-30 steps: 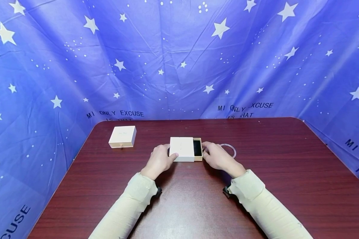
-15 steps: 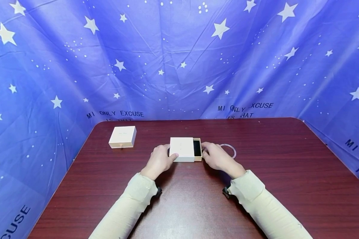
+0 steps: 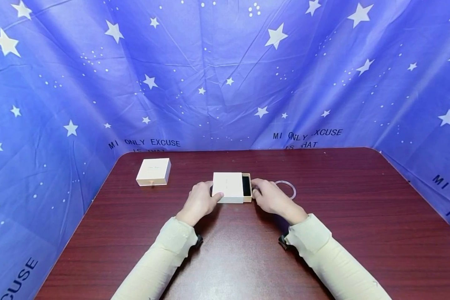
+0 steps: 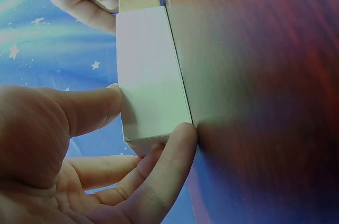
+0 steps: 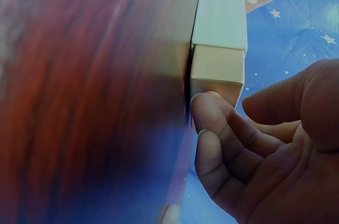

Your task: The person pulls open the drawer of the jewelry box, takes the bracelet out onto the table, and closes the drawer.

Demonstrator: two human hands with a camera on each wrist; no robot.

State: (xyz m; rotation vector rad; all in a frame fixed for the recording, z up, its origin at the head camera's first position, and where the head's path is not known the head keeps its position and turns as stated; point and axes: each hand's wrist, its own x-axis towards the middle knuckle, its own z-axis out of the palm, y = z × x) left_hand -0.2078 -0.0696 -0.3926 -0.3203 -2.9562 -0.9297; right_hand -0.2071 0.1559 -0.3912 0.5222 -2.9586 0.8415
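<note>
A white slide-out box lies on the table, its gold drawer with a black inside sticking out partway to the right. My left hand holds the white sleeve at its left end, thumb on the top edge and fingers against the end and lower corner, as the left wrist view tells. Against the drawer's outer end rest the bent fingertips of my right hand. In the right wrist view its thumb stands apart from the gold drawer. A pale translucent ring, like a bangle, lies just behind the right hand, partly hidden by it.
A second white box with a gold front sits at the table's far left. The dark red wooden table ends at a blue curtain with white stars, which hangs behind and on both sides.
The drawer has slid a little leftward into the white sleeve, and my right hand has moved left with it. The left hand and sleeve stay in place.
</note>
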